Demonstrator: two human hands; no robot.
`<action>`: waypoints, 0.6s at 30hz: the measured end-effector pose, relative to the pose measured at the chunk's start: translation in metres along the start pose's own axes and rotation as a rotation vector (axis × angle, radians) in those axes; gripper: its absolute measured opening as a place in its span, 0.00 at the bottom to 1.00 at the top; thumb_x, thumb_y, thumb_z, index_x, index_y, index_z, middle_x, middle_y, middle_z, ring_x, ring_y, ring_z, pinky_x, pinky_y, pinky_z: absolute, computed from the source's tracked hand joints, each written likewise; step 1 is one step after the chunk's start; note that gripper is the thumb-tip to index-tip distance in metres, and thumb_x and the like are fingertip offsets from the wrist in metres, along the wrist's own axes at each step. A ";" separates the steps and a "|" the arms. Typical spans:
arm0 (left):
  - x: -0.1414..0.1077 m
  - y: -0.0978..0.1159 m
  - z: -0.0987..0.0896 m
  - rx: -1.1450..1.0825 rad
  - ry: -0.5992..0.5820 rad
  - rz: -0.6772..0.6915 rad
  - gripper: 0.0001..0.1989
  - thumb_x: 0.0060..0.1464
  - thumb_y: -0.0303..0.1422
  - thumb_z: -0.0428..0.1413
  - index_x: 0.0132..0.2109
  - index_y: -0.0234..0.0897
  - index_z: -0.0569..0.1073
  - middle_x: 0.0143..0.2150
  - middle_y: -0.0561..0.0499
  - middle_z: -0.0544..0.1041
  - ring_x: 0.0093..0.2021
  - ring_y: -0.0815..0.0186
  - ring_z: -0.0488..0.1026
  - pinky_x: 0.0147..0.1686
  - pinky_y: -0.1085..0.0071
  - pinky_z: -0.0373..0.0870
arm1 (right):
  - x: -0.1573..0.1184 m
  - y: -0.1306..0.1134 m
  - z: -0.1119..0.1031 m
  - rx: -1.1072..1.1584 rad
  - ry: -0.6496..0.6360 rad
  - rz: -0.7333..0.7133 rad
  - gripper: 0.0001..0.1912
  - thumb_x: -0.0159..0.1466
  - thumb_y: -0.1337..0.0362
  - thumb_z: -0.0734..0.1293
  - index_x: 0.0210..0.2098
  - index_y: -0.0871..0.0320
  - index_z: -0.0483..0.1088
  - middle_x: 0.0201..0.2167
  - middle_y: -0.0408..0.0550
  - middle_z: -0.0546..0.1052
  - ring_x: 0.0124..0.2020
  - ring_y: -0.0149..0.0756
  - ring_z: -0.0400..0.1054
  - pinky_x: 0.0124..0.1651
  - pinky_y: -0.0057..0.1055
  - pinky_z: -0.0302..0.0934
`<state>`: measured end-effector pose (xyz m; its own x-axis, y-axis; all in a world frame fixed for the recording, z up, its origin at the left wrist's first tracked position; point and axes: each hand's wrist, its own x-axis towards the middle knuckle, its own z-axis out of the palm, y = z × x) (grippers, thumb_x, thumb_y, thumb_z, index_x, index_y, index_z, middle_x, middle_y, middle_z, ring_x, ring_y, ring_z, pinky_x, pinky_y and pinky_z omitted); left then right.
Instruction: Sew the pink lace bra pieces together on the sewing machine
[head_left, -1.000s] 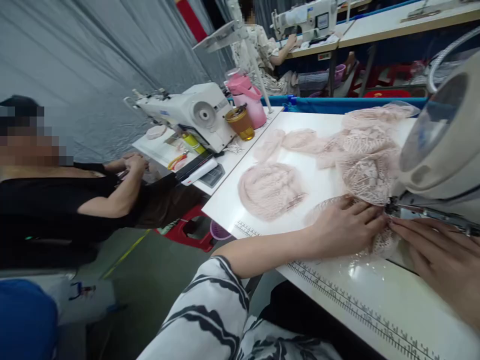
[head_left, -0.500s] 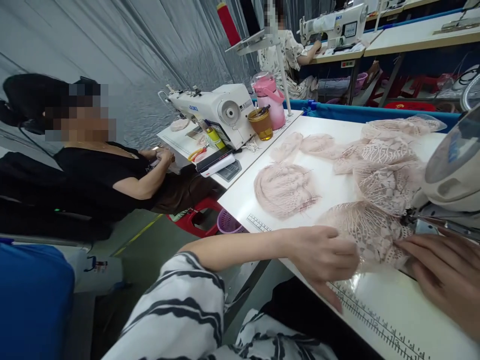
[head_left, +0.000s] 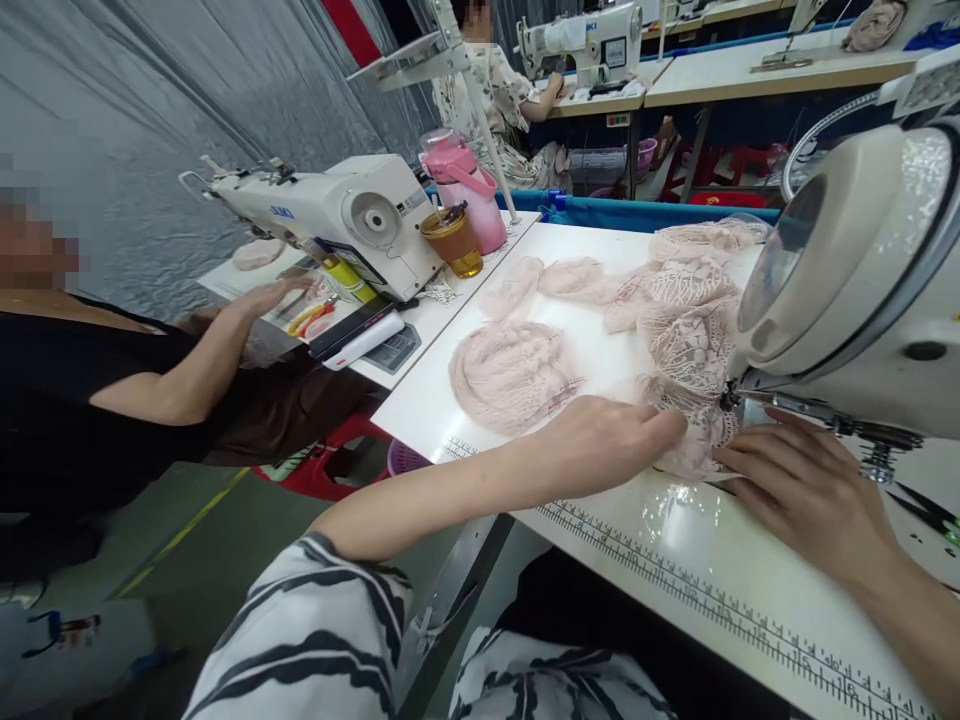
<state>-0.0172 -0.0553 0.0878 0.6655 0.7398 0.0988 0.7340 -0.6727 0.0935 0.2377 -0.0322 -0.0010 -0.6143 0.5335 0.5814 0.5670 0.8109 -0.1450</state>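
Observation:
Pale pink lace fabric (head_left: 690,340) runs in a bunched strip across the table to the needle area of a white sewing machine (head_left: 847,270). My left hand (head_left: 626,440) is closed on the near left edge of the lace, its fingertips partly hidden. Just right of the needle, my right hand (head_left: 802,485) lies flat with fingers stretched, its fingertips touching the lace by the presser foot. A round coil of the same pink fabric (head_left: 510,375) lies left of the strip, with reddish threads at its edge.
A ruler scale (head_left: 675,575) runs along the table's front edge. Black scissors (head_left: 926,512) lie at the right. On the left stand another sewing machine (head_left: 352,215), an amber cup (head_left: 454,240) and a pink jug (head_left: 469,190). A co-worker's arm (head_left: 187,365) reaches there.
The view has swung right, showing more of my machine. My left hand has moved onto the lace near the needle. The co-worker's hand has reached toward their machine.

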 end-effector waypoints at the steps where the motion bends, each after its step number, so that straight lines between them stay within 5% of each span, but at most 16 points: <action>1: 0.008 -0.002 0.000 -0.016 -0.024 0.040 0.14 0.67 0.40 0.45 0.41 0.33 0.67 0.28 0.52 0.72 0.26 0.69 0.70 0.21 0.72 0.55 | -0.001 0.001 0.000 -0.032 -0.018 -0.023 0.10 0.65 0.68 0.64 0.45 0.51 0.73 0.41 0.42 0.79 0.43 0.35 0.73 0.51 0.36 0.65; 3: 0.022 -0.004 0.004 -0.046 -0.074 0.125 0.19 0.62 0.47 0.52 0.45 0.33 0.68 0.32 0.50 0.75 0.30 0.66 0.72 0.24 0.71 0.59 | -0.001 0.001 -0.002 -0.075 -0.036 -0.065 0.10 0.65 0.70 0.64 0.45 0.54 0.72 0.40 0.43 0.79 0.44 0.35 0.73 0.52 0.36 0.64; 6: 0.040 -0.009 0.018 0.024 -0.091 0.223 0.11 0.59 0.34 0.55 0.46 0.32 0.70 0.33 0.50 0.77 0.32 0.66 0.72 0.30 0.70 0.63 | 0.002 0.000 -0.005 -0.129 -0.035 -0.084 0.07 0.64 0.71 0.65 0.40 0.57 0.72 0.38 0.44 0.79 0.43 0.35 0.72 0.50 0.35 0.63; 9: 0.048 -0.013 0.034 0.114 0.028 0.316 0.09 0.57 0.22 0.49 0.37 0.35 0.72 0.28 0.55 0.75 0.24 0.70 0.66 0.29 0.69 0.59 | 0.003 -0.001 -0.004 -0.211 -0.021 -0.034 0.07 0.65 0.69 0.64 0.42 0.56 0.72 0.40 0.43 0.79 0.39 0.32 0.71 0.41 0.32 0.60; 13: 0.048 -0.016 0.049 0.198 0.256 0.398 0.14 0.58 0.19 0.46 0.29 0.37 0.70 0.21 0.58 0.70 0.20 0.71 0.59 0.26 0.70 0.55 | 0.003 0.000 -0.001 -0.341 -0.019 0.078 0.14 0.65 0.62 0.63 0.50 0.56 0.68 0.48 0.46 0.77 0.35 0.33 0.69 0.33 0.32 0.54; 18: 0.044 -0.015 0.054 0.210 0.361 0.410 0.13 0.59 0.19 0.48 0.31 0.37 0.72 0.18 0.59 0.66 0.20 0.71 0.58 0.26 0.70 0.55 | 0.006 0.000 -0.001 -0.185 -0.090 0.050 0.11 0.65 0.67 0.61 0.47 0.58 0.69 0.47 0.48 0.76 0.44 0.36 0.70 0.42 0.34 0.60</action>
<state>0.0082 -0.0119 0.0375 0.8396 0.3438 0.4205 0.4615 -0.8598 -0.2185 0.2349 -0.0292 0.0030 -0.6244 0.5983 0.5021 0.6842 0.7290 -0.0178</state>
